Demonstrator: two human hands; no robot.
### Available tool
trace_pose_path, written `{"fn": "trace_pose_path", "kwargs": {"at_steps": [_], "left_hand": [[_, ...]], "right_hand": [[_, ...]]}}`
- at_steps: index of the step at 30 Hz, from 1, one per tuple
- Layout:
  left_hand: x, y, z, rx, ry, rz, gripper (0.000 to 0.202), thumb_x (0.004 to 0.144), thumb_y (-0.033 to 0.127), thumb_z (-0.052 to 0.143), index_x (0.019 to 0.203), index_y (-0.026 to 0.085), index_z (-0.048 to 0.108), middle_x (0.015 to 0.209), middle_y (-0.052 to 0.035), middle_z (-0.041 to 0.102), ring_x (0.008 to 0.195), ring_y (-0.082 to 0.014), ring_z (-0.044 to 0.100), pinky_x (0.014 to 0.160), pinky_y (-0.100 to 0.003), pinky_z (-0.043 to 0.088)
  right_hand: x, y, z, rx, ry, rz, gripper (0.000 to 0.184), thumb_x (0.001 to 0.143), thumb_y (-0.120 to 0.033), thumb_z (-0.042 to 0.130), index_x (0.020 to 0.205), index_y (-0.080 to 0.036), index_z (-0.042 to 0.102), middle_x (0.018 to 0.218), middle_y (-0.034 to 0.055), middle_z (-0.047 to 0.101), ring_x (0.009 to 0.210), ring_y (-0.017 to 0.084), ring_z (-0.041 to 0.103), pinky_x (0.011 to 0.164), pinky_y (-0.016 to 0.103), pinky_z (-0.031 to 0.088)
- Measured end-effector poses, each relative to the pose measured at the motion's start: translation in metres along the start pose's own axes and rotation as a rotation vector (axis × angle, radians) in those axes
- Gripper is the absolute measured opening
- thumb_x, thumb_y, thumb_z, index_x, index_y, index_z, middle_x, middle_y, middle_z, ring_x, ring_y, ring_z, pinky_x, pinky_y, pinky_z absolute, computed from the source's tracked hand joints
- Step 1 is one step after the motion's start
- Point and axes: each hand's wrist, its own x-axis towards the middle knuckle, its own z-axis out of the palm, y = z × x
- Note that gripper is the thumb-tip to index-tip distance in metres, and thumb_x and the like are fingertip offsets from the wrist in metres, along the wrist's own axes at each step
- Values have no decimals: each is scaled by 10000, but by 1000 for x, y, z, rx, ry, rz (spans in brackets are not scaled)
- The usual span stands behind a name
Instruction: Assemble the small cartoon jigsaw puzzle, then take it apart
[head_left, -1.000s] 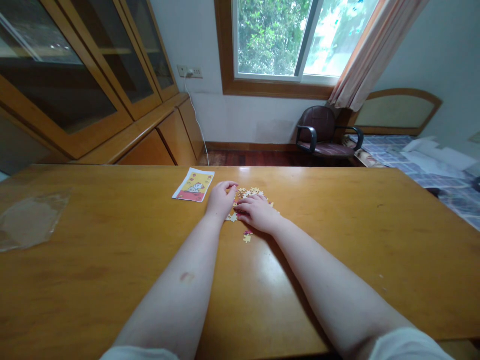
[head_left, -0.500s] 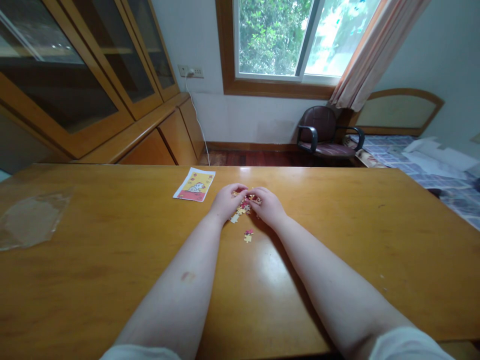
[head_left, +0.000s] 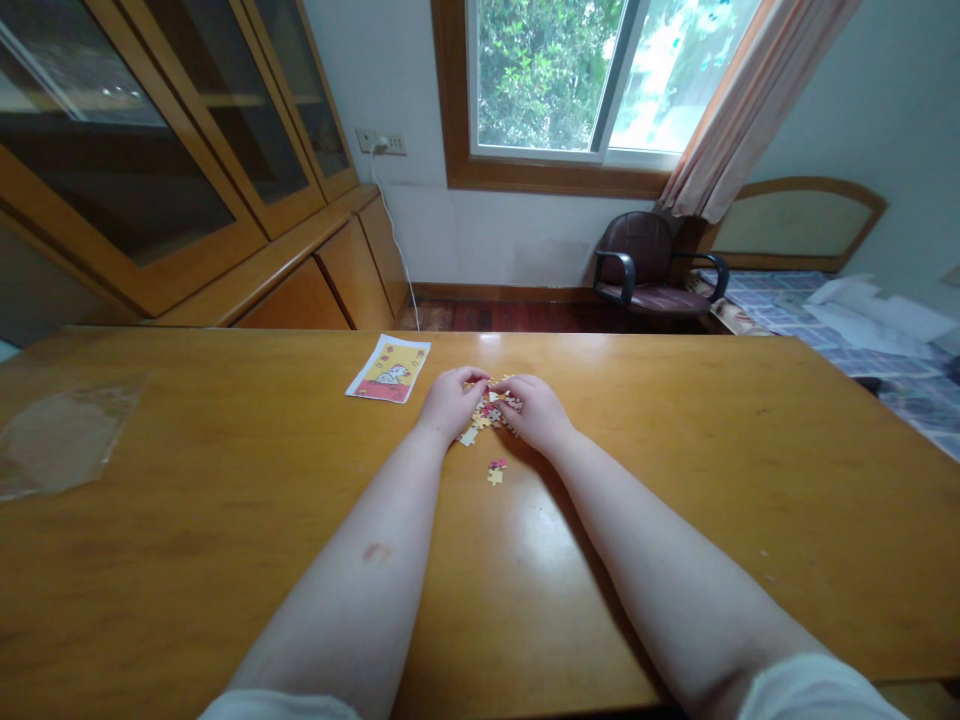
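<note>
A small heap of jigsaw puzzle pieces [head_left: 487,416], yellow, pink and white, lies on the wooden table [head_left: 300,470] between my hands. On the heap's left side my left hand [head_left: 448,402] is closed, thumb and forefinger pinching what looks like a pinkish piece. Facing it, my right hand [head_left: 538,410] curls over the right side, a pale piece seeming to sit between its thumb and fingertips. My fingers partly cover the heap. Nearer to me lie a few separate pieces [head_left: 496,472], pink and yellow, close together.
Left of my hands lies a picture card [head_left: 389,371] with a white cartoon animal on yellow and pink. A clear plastic bag [head_left: 64,435] rests at the table's left. Beyond the table stand a glass-door cabinet [head_left: 255,215], an armchair [head_left: 649,260] and a bed [head_left: 795,300].
My fingertips, which met over the heap, have drawn slightly apart. Left fingers have shifted a little left, and more of the heap shows between the hands.
</note>
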Motion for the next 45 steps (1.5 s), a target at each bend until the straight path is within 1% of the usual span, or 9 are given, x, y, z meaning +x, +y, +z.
{"fn": "trace_pose_path", "kwargs": {"at_steps": [5,14,18,22,25,29,36,41,45], "left_hand": [[2,-4,-3,59,120,-40,210,814,281,513,877,184,688,937,-62,698,905,-200,626,842,-323,484],[3,-3,-2,57,129,-38,202,801,281,516,862,196,688,926,-54,700,905,-198,625,856,-323,478],[1,-1,-3,3,110,-37,232,829,312,495,870,183,682,914,-54,705,900,-197,630,841,-316,479],[-2,2,-2,-149,-34,52,300,871,377,458,913,179,680,911,-44,708,893,-183,638,824,-295,484],[-4,5,0,-131,-139,107,257,825,376,545,935,189,684,929,-38,712,899,-185,637,839,-299,479],[-4,7,2,-57,-120,49,240,803,374,585,920,196,694,916,-37,722,872,-184,642,815,-303,485],[-4,4,3,-85,-138,21,235,804,364,595,936,217,722,916,-29,733,862,-185,653,817,-303,489],[-3,5,-2,124,-156,126,241,837,339,541,943,229,728,947,-45,718,936,-220,621,879,-353,458],[-9,15,-1,290,-202,257,300,823,356,566,1077,250,686,1087,-64,672,1069,-244,558,1002,-419,374]], "right_hand": [[-6,-16,1,-208,-290,-202,231,864,-284,592,1072,-322,684,1118,42,623,1052,237,479,946,417,343],[-4,-21,2,-263,-333,-163,84,807,-264,674,879,-227,695,1017,61,624,1046,246,471,941,407,331],[-1,-14,3,-101,-251,-123,60,772,-252,712,794,-214,671,878,32,652,961,205,520,911,359,360],[2,-4,2,64,-42,108,17,799,-217,665,793,-211,680,796,14,678,817,168,570,807,303,418],[3,3,1,169,81,255,70,805,-257,647,821,-210,696,822,16,696,795,162,598,765,290,438],[4,7,3,303,130,357,130,790,-301,638,829,-199,707,782,11,699,717,145,603,704,270,452],[4,14,4,317,192,441,187,745,-351,646,816,-185,698,727,4,682,627,134,563,621,258,432],[5,18,-1,291,230,471,209,773,-372,589,772,-187,688,725,11,675,690,158,587,678,278,438],[6,23,-4,352,394,522,285,806,-423,522,745,-178,654,728,28,663,727,178,593,706,289,442]]}}
